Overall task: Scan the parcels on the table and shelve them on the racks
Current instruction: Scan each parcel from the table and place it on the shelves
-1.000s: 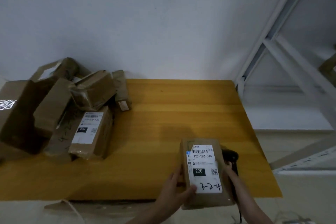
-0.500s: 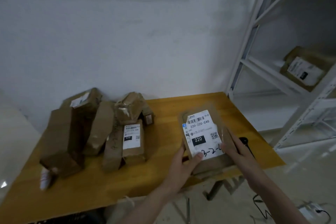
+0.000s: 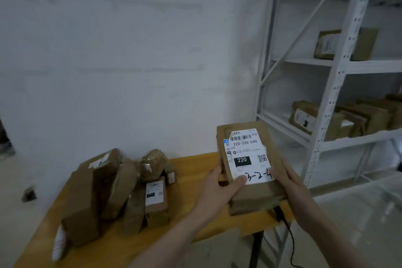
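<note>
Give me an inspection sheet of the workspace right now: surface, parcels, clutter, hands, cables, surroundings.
Surface: yellow wooden table, bare at its middle.
Job's things: held parcel, label up, printed 220-220-C40, handwritten 3-2-4; parcel pile on the table's left part.
Clutter: white wrapper at the pile's near edge.
Hands: left hand grips the parcel's left edge, thumb on the label; right hand grips its right edge.
Cables: black cable hangs below the held parcel.
Surroundings: white rack at right with shelved parcels on two levels; plain white wall.
</note>
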Demonstrator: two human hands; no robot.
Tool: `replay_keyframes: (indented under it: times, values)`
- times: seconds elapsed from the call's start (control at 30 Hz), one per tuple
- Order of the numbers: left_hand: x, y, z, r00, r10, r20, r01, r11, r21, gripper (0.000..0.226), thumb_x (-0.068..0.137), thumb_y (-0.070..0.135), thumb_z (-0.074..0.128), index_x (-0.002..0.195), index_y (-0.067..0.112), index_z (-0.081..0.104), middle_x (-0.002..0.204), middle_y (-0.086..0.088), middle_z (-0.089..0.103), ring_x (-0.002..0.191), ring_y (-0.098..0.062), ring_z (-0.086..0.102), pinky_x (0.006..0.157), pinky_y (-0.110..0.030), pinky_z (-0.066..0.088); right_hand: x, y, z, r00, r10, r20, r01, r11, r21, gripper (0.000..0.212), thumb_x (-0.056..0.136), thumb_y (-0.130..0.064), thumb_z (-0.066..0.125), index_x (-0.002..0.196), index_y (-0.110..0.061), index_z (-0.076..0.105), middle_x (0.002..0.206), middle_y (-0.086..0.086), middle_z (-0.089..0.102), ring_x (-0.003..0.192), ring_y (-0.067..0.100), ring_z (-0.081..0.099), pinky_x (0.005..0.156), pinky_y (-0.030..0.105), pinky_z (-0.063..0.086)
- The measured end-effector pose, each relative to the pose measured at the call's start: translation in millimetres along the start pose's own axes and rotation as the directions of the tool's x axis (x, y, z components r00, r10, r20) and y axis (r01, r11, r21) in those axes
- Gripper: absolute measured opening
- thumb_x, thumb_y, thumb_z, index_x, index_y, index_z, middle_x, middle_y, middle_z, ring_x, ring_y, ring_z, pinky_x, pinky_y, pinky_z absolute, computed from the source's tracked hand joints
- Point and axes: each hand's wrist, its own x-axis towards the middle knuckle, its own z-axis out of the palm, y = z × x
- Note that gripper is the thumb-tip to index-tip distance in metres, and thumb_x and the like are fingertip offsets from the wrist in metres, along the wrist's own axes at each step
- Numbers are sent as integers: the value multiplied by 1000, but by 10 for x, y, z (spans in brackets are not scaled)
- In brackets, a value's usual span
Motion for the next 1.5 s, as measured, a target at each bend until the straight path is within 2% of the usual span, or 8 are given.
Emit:
replay_keyframes:
  times: [0.23, 0.43, 0.57, 0.67, 0.83, 1.1, 1.27, 1.5]
  values:
    - [205, 667, 1378, 978, 70, 196, -74, 997, 16, 58, 78, 54, 70, 130, 42, 46, 126, 12, 62, 110, -13, 62, 89, -39, 57, -383, -552, -1360, 970, -99, -222, 88, 994, -60, 44, 92, -30, 56, 135, -33, 49, 122, -7, 62, 108, 14, 60, 83, 32, 50]
    - [409, 1105, 2555, 923, 182, 339, -210, 977, 48, 52, 83, 52, 61, 131, 40, 45, 123, 10, 61, 109, -13, 60, 85, -35, 58, -564, -868, -2478, 911, -151, -385, 130, 988, -81, 32, 94, -25, 55, 125, -32, 57, 111, -7, 68, 96, 10, 65, 69, 22, 52]
    - [644, 1354, 3088, 894, 229, 386, -265, 963, 42, 37, 80, 58, 56, 113, 54, 39, 105, 24, 54, 103, -10, 59, 72, -25, 58, -411, -1076, -3057, 887, -145, -438, 124, 989, -76, 31, 93, -26, 56, 124, -30, 57, 114, 1, 67, 101, 20, 64, 74, 30, 52]
    - [1015, 1502, 3432, 873, 255, 417, -286, 958, 13, 61, 77, 58, 58, 134, 40, 44, 112, 18, 58, 108, -12, 59, 79, -32, 59, -161, -1203, -3443, 882, -166, -441, 141, 986, -90, 29, 94, -27, 54, 122, -34, 55, 110, -1, 66, 99, 20, 64, 76, 32, 53]
    - [1806, 1752, 3981, 847, 281, 452, -294, 955, -44, 45, 92, 36, 58, 135, 31, 47, 109, 18, 59, 103, -10, 60, 81, -28, 57, 447, -1406, -4066, 867, -222, -447, 168, 973, -157, 24, 94, -29, 53, 116, -39, 51, 114, -1, 63, 101, 20, 62, 86, 39, 52]
    - [3079, 2238, 4492, 832, 378, 406, -415, 910, 4, 45, 94, 38, 55, 138, 37, 44, 122, 13, 58, 114, -13, 55, 99, -38, 48, 1598, -1885, -4729, 862, -244, -444, 197, 969, -148, 29, 94, -29, 53, 123, -29, 53, 109, 1, 64, 94, 19, 64, 69, 28, 51]
    - [3626, 2552, 4696, 840, 406, 361, -456, 888, 61, 48, 96, 41, 49, 143, 36, 40, 127, 14, 53, 109, -8, 50, 75, -17, 39, 2223, -2134, -5064, 875, -248, -416, 212, 968, -130, 27, 94, -28, 53, 121, -26, 52, 109, 5, 65, 89, 20, 66, 64, 28, 55]
    - [4258, 3090, 4843, 917, 295, 268, -342, 928, 146, 35, 93, 45, 50, 124, 30, 55, 105, 5, 64, 93, -14, 62, 76, -29, 53, 3175, -2600, -5453, 941, -145, -306, 136, 989, -51, 27, 93, -27, 54, 119, -18, 56, 87, 4, 67, 66, 15, 62, 51, 22, 51]
